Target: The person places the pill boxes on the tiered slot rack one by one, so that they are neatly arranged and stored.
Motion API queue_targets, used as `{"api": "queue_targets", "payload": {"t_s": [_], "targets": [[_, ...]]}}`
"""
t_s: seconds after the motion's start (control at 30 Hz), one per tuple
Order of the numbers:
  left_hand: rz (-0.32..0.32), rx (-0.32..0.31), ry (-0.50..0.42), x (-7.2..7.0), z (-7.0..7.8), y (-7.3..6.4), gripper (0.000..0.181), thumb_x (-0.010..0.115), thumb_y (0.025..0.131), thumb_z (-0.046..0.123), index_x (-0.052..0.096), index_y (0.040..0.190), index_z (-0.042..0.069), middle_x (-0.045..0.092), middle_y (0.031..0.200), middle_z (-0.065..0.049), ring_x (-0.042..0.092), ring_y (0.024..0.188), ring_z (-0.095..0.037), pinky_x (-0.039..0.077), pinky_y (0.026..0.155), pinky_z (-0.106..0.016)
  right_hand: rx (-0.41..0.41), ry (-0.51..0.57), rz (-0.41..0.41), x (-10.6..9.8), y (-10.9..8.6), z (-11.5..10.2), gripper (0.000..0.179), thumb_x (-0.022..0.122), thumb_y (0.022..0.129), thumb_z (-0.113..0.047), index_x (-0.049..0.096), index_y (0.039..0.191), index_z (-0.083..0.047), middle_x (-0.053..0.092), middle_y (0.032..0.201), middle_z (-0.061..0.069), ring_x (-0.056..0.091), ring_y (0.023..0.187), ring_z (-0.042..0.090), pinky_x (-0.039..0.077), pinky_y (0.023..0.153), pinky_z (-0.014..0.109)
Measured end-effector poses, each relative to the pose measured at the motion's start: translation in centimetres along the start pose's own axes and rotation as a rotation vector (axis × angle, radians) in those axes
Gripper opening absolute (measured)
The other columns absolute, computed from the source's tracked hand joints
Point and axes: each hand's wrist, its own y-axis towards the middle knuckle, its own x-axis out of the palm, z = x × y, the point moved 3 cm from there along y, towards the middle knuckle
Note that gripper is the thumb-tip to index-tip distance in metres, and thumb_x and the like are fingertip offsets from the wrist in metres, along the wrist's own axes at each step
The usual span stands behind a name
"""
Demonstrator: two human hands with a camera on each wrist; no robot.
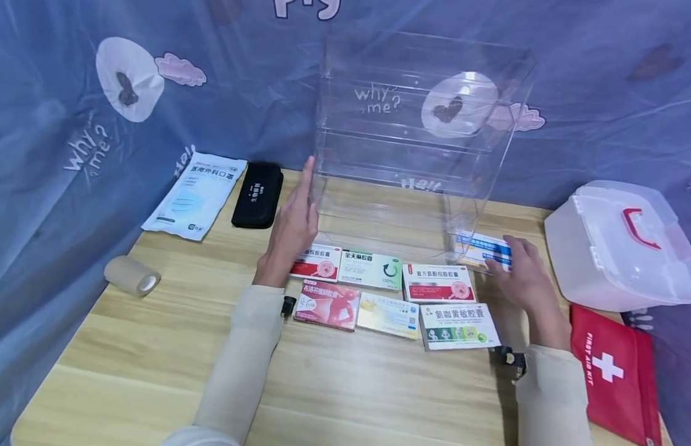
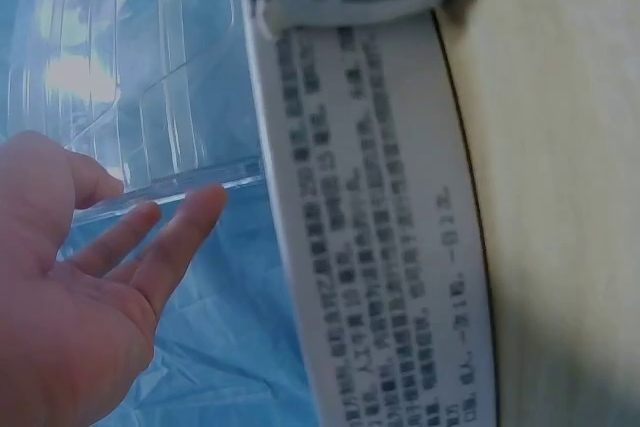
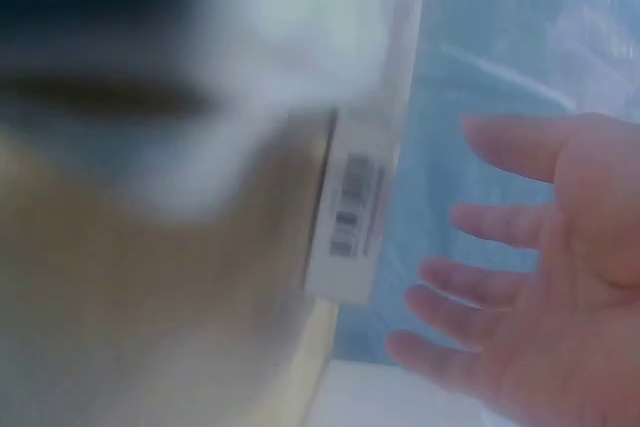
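A clear plastic tiered rack (image 1: 401, 204) stands at the back of the table. My left hand (image 1: 294, 226) is at its left side; in the left wrist view its thumb and fingers (image 2: 205, 209) pinch the panel edge. By the rack's lower right corner lies a blue-and-white medicine box (image 1: 482, 249). My right hand (image 1: 521, 272) hovers at that box's right end, fingers spread and apart in the right wrist view. Several more medicine boxes lie in front of the rack, among them a green-and-white one (image 1: 370, 269), a pink one (image 1: 327, 305) and a white one (image 1: 459, 326).
On the left are a mask packet (image 1: 192, 195), a black case (image 1: 258, 195) and a tan bandage roll (image 1: 130, 275). A translucent lidded box (image 1: 596, 248) and a red first aid pouch (image 1: 613, 371) sit on the right. A blue printed cloth (image 1: 239, 80) hangs behind.
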Motion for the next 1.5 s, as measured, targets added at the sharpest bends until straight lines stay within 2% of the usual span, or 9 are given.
{"api": "queue_targets", "payload": {"t_s": [0.17, 0.33, 0.6, 0.83, 0.9, 1.03, 1.17, 1.33, 1.5], "targets": [[0.001, 0.003, -0.014, 0.0, -0.2, 0.1, 0.085, 0.053, 0.106, -0.001, 0.014, 0.175, 0.029, 0.033, 0.177, -0.003, 0.055, 0.147, -0.032, 0.051, 0.116, -0.051, -0.032, 0.023, -0.126, -1.2, 0.9, 1.4, 0.087, 0.049, 0.112, -0.042, 0.004, 0.170, 0.004, 0.002, 0.170, 0.044, 0.014, 0.153, 0.069, 0.023, 0.115, 0.085], [0.016, 0.026, -0.015, -0.3, -0.3, 0.7, 0.084, 0.053, 0.105, -0.002, 0.016, 0.174, 0.029, 0.036, 0.176, -0.005, 0.059, 0.142, -0.031, 0.055, 0.112, -0.051, -0.030, 0.092, -0.184, -1.5, 2.0, 2.0, 0.090, 0.048, 0.113, -0.043, -0.004, 0.170, 0.003, -0.007, 0.172, 0.041, -0.001, 0.158, 0.066, 0.013, 0.119, 0.084], [0.002, 0.021, -0.030, -0.2, -0.5, 0.6, 0.083, 0.053, 0.106, 0.000, 0.016, 0.174, 0.030, 0.035, 0.177, -0.003, 0.057, 0.144, -0.030, 0.054, 0.112, -0.052, -0.079, 0.030, -0.212, -0.6, 2.3, 2.4, 0.084, 0.055, 0.112, -0.030, 0.007, 0.167, 0.011, 0.011, 0.166, 0.047, 0.021, 0.148, 0.065, 0.019, 0.119, 0.082], [-0.002, 0.023, -0.042, -0.3, -0.3, 0.5, 0.084, 0.054, 0.106, -0.001, 0.016, 0.174, 0.029, 0.033, 0.177, -0.003, 0.051, 0.151, -0.028, 0.049, 0.119, -0.049, -0.017, 0.062, -0.213, -0.7, 2.2, 2.8, 0.091, 0.060, 0.109, -0.029, 0.001, 0.168, 0.007, 0.005, 0.166, 0.048, 0.018, 0.149, 0.068, 0.017, 0.120, 0.082], [-0.006, 0.020, -0.043, -0.2, -0.4, 0.4, 0.084, 0.054, 0.106, -0.001, 0.016, 0.174, 0.030, 0.033, 0.178, -0.002, 0.050, 0.152, -0.028, 0.049, 0.119, -0.049, -0.020, 0.063, -0.213, -0.6, 2.2, 3.0, 0.092, 0.061, 0.109, -0.030, 0.003, 0.168, 0.010, 0.013, 0.163, 0.049, 0.024, 0.145, 0.065, 0.020, 0.121, 0.080], [-0.015, 0.013, -0.039, -0.2, -0.3, 0.4, 0.085, 0.054, 0.106, -0.001, 0.015, 0.174, 0.030, 0.033, 0.178, -0.003, 0.051, 0.152, -0.028, 0.048, 0.121, -0.049, 0.009, 0.084, -0.246, -0.6, 2.3, 3.4, 0.103, 0.063, 0.108, -0.040, -0.003, 0.166, 0.012, 0.019, 0.161, 0.048, 0.029, 0.138, 0.060, 0.022, 0.121, 0.080], [-0.024, 0.002, -0.037, -0.3, -0.1, 0.5, 0.086, 0.054, 0.106, -0.001, 0.013, 0.174, 0.031, 0.033, 0.178, -0.003, 0.050, 0.152, -0.029, 0.046, 0.122, -0.049, 0.061, 0.128, -0.258, -0.8, 2.3, 3.8, 0.110, 0.066, 0.105, -0.045, -0.007, 0.167, 0.010, 0.013, 0.165, 0.046, 0.025, 0.142, 0.060, 0.020, 0.121, 0.081], [-0.032, -0.018, -0.037, -0.3, 0.2, 0.3, 0.087, 0.054, 0.106, 0.000, 0.011, 0.174, 0.034, 0.030, 0.179, -0.002, 0.049, 0.153, -0.030, 0.044, 0.124, -0.050, 0.072, 0.195, -0.202, -0.9, 2.0, 3.8, 0.104, 0.071, 0.104, -0.034, 0.001, 0.165, 0.013, 0.028, 0.157, 0.046, 0.037, 0.134, 0.056, 0.032, 0.118, 0.075], [-0.036, -0.035, -0.035, -0.3, 0.3, 0.1, 0.088, 0.055, 0.107, 0.000, 0.010, 0.174, 0.035, 0.029, 0.179, -0.002, 0.049, 0.153, -0.032, 0.045, 0.123, -0.052, 0.147, 0.208, -0.170, -1.1, 1.4, 3.8, 0.108, 0.075, 0.101, -0.036, 0.001, 0.163, 0.010, 0.033, 0.151, 0.045, 0.042, 0.126, 0.053, 0.039, 0.111, 0.070]]}}
